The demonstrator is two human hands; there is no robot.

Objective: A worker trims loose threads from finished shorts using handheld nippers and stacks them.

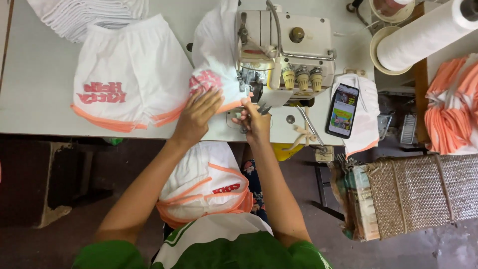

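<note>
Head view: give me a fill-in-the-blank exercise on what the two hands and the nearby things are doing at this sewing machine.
1. The left hand lies flat on the white garment with orange trim at the cream sewing machine, while the right hand holds small metal ____.
2. The black smartphone lies with its screen ____.
3. The woven basket stands to the person's ____.

Missing words: snips; lit; right

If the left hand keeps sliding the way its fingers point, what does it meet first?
Probably the sewing machine: the left hand lies flat on the white garment, fingers pointing up-right towards the needle area, though depth is unclear.
</note>
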